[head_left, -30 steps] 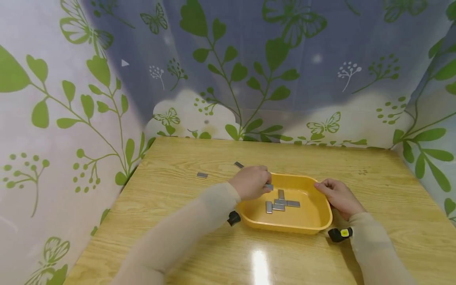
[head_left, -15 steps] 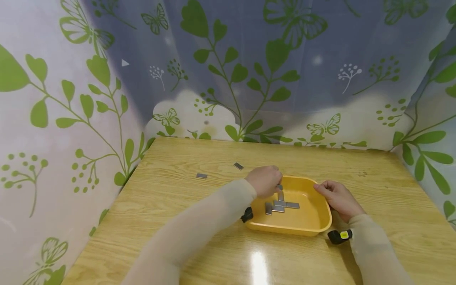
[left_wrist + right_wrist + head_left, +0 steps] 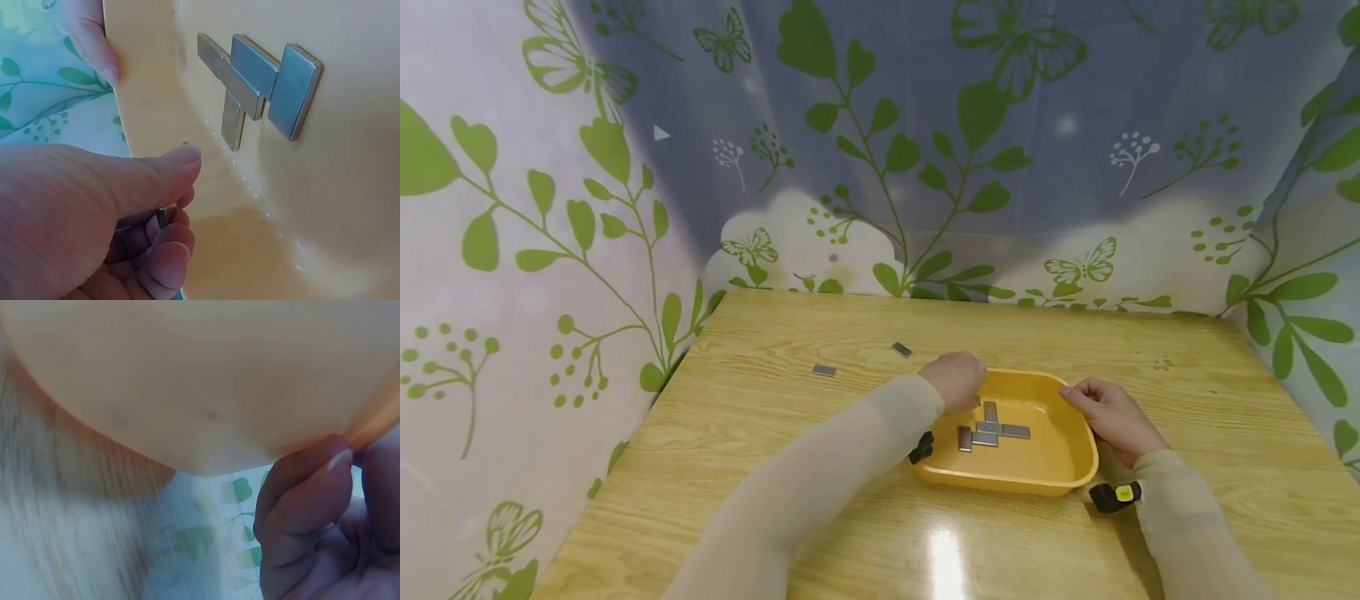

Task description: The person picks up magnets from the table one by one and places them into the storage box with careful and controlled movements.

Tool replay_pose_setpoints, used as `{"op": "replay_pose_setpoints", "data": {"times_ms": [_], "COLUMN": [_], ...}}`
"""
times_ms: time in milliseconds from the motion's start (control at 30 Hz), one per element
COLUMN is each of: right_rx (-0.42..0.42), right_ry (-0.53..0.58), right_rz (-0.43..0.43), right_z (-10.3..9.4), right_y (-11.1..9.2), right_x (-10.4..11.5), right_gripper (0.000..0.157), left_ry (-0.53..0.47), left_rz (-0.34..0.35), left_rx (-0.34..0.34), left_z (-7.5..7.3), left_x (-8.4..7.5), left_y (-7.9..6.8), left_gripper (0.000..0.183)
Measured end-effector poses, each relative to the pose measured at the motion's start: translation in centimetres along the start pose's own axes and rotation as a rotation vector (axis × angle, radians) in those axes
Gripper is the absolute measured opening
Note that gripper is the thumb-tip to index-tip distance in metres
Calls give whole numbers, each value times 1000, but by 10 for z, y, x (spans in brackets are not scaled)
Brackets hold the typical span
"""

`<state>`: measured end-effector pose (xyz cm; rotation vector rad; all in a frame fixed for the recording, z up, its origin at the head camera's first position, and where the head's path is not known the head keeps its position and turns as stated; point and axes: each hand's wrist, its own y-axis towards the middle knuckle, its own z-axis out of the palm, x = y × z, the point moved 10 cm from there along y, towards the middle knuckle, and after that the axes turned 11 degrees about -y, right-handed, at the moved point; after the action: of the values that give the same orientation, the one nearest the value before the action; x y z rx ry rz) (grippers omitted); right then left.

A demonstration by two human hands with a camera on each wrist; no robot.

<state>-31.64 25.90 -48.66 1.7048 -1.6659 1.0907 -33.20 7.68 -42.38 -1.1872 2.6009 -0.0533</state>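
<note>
My left hand (image 3: 953, 383) is over the left back part of a yellow plastic tray (image 3: 1000, 481). Between its thumb and fingers it pinches a small flat silver metal block (image 3: 164, 217), mostly hidden by the fingers. Inside the tray, several similar metal blocks (image 3: 1017, 432) lie flat in a touching cluster, one of them (image 3: 294, 92) upright at its left end in the head view. My right hand (image 3: 1112, 417) grips the tray's right rim, thumb on top; in the right wrist view its fingers (image 3: 312, 494) bend against the tray's edge.
Two more silver blocks lie on the wooden table (image 3: 775, 333) behind and left of the tray, one farther left (image 3: 823, 370) and one nearer it (image 3: 902, 350). A curtain (image 3: 865, 208) printed with leaves and butterflies stands along the table's back and sides.
My left hand has moved right, farther over the tray, with the metal block, then slightly back left. The nearer loose block on the table now shows fully. My right hand stays on the rim.
</note>
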Motion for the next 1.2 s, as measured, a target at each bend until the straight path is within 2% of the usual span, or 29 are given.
{"op": "replay_pose_setpoints", "data": {"times_ms": [500,933,1200], "right_rx": [-1,-1,-7], "right_ry": [-5,-17,-20], "right_rz": [-10,-19,-13], "right_z": [1,0,-1], "right_y": [0,1,1], "right_x": [3,3,2], "right_gripper": [48,48,48], "left_ry": [14,194,281], "left_rz": [-32,-37,-12], "left_rx": [15,17,27], "left_z": [3,5,7], "left_x": [4,-8,-15], "left_y": [7,11,15], "left_gripper": [17,15,13]}}
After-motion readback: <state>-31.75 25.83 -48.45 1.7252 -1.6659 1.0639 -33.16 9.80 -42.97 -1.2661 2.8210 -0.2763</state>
